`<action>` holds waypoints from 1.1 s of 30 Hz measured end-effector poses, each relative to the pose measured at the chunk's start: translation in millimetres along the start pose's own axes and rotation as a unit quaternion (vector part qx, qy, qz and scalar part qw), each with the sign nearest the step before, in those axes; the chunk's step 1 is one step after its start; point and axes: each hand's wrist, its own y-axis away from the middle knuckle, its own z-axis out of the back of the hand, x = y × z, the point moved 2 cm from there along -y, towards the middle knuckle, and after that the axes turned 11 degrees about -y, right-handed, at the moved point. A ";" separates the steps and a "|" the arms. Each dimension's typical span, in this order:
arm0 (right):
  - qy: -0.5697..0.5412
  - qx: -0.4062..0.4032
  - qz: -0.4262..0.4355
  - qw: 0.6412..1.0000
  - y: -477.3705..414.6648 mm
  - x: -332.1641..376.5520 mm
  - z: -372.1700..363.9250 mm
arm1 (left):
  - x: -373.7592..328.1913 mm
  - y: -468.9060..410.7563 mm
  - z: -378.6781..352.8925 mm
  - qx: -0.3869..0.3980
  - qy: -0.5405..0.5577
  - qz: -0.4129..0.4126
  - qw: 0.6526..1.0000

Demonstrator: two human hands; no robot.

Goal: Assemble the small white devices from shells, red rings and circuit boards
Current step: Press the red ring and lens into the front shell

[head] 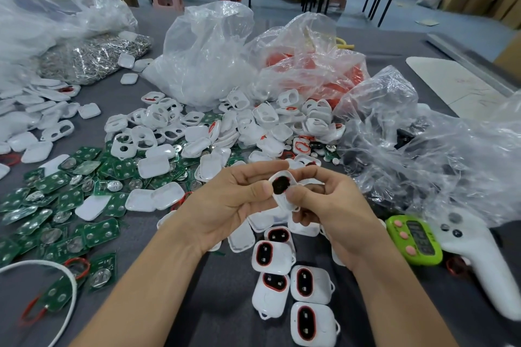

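Table: grey table, green circuit boards strewn at left.
Shell: white shell, centre of frame.
Fingers: left hand and right hand pinching it, thumbs on top.
Advice: press the dark pad evenly (no tilted corner).

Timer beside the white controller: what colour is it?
Timer: bright green, pink buttons; head view.

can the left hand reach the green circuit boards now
Likely yes: the circuit boards lie uncovered beside the left hand. But it and the right hand both hold the white shell.
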 end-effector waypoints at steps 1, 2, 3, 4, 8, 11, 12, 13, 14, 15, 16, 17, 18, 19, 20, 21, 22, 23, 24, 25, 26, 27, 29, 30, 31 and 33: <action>-0.001 -0.002 0.002 1.000 -0.3 -0.6 0.3 | -0.2 0.0 0.1 0.000 0.002 -0.001 1.000; -0.001 -0.003 0.000 1.000 0.1 -0.5 0.2 | 0.1 0.2 0.3 0.000 0.003 -0.002 1.000; -0.004 -0.005 -0.001 1.000 0.3 -0.9 0.3 | 0.4 0.1 0.3 -0.001 0.005 -0.004 1.000; -0.006 -0.007 0.000 1.000 0.9 -0.7 0.1 | 0.3 0.1 0.1 -0.003 0.006 -0.005 1.000; -0.011 -0.019 0.028 0.999 1.4 -1.1 -4.0 | 0.3 -1.4 0.7 -0.026 -0.005 -0.004 1.000; -0.014 -0.037 0.054 0.998 1.7 -2.8 -8.0 | 0.5 -1.5 1.7 -0.038 -0.002 -0.005 0.999; -0.015 -0.044 0.059 0.997 1.8 -3.2 -8.9 | 0.5 -1.2 1.8 -0.041 0.000 -0.008 0.999; -0.015 -0.049 0.062 0.997 1.7 -4.0 -9.5 | 0.2 -1.1 1.9 -0.045 0.002 -0.010 0.999; -0.019 -0.052 0.060 0.997 1.9 -4.1 -10.6 | 0.2 -0.8 2.0 -0.047 0.002 -0.011 0.999; -0.029 -0.054 0.056 0.997 1.1 -4.2 -11.1 | 0.3 -1.1 2.0 -0.049 0.003 -0.013 0.999; -0.046 -0.057 0.047 0.996 0.7 -3.8 -11.2 | 0.4 -1.2 2.2 -0.049 0.003 -0.015 0.999; -0.065 -0.054 0.037 0.996 -0.8 -4.3 -10.4 | 0.3 -1.6 2.1 -0.049 0.002 -0.016 0.999; -0.084 -0.050 0.024 0.995 -0.8 -3.5 -10.2 | 0.0 -2.0 2.4 -0.049 0.000 -0.016 0.999; -0.094 -0.040 0.014 0.995 -1.3 -3.3 -8.8 | -0.2 -2.1 2.7 -0.047 -0.001 -0.017 0.999; -0.095 -0.029 0.006 0.995 -0.4 -1.9 -8.6 | -0.3 -2.0 3.1 -0.044 -0.001 -0.016 0.999; -0.083 -0.015 0.006 0.996 0.1 -1.8 -7.1 | -0.6 -1.6 2.8 -0.040 0.002 -0.016 0.999; -0.064 -0.003 0.004 0.998 1.4 -1.3 -6.2 | -0.9 -1.2 2.5 -0.034 0.003 -0.016 0.999; -0.041 0.006 0.008 0.999 1.8 -1.4 -5.0 | -0.9 -0.8 2.3 -0.029 0.002 -0.015 0.999; -0.022 0.007 0.012 1.000 2.5 -0.7 -5.0 | -0.8 -0.3 1.9 -0.024 -0.004 -0.014 1.000; -0.009 0.012 0.020 1.000 2.2 -0.9 -4.5 | -1.1 0.3 1.2 -0.017 -0.009 -0.015 1.000; -0.002 0.011 0.024 1.000 2.5 -0.5 -4.8 | -1.6 1.0 0.6 -0.011 -0.011 -0.017 1.000; 0.000 0.009 0.033 0.999 2.3 -0.2 -5.0 | -2.2 1.5 0.0 -0.008 -0.010 -0.019 1.000; 0.001 0.002 0.040 0.999 2.6 0.0 -5.4 | -2.7 2.0 -0.5 -0.011 -0.009 -0.021 1.000; -0.001 -0.002 0.033 0.999 3.2 0.2 -5.6 | -2.3 1.8 -0.5 -0.015 -0.010 -0.022 1.000; -0.008 -0.004 0.023 1.000 3.4 0.4 -6.2 | -1.6 1.8 -0.3 -0.019 -0.011 -0.023 0.999; -0.029 -0.012 -0.003 1.000 3.4 0.4 -6.9 | -0.7 1.8 -0.2 -0.024 -0.014 -0.026 0.999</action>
